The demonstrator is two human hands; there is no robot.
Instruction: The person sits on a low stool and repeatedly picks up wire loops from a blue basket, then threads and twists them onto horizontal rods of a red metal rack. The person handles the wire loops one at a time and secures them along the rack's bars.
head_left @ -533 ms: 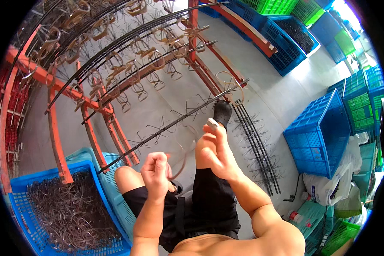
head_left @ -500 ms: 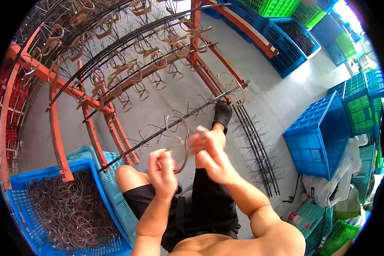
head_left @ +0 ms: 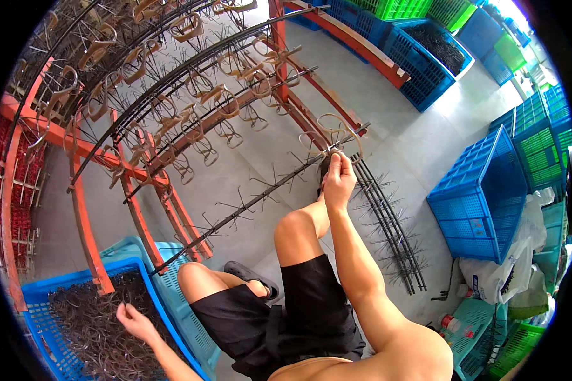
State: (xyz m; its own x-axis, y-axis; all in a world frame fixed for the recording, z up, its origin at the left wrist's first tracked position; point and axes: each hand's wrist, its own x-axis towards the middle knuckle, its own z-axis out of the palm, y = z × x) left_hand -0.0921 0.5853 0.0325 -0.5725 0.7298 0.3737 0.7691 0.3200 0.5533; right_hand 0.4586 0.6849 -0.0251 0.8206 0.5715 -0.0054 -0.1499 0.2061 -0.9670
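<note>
My right hand (head_left: 339, 181) is closed in a pinch at the far end of a black hooked rod (head_left: 254, 202), on a looped metal part (head_left: 332, 124) that hangs there. Another bent metal loop sits beside it on the same rod end. To the left, my left hand (head_left: 137, 323) is above a blue basket (head_left: 41, 327) heaped with curved dark metal pieces (head_left: 102, 352). Its fingers are partly stretched, with nothing visible in them. The rod slopes from the basket's edge up to the right, and most of its wire hooks are bare.
An orange-red rack (head_left: 86, 209) carries rods hung with brown-grey metal loops (head_left: 190, 127). Several bare hooked rods (head_left: 388, 222) lie on the floor at right. Blue crates (head_left: 476, 197), white bags (head_left: 489, 273) and a teal crate (head_left: 473, 333) stand farther right.
My hands were together with a looped part between them. The right hand has carried it up to the rod's far end; the left has dropped away to the basket.
</note>
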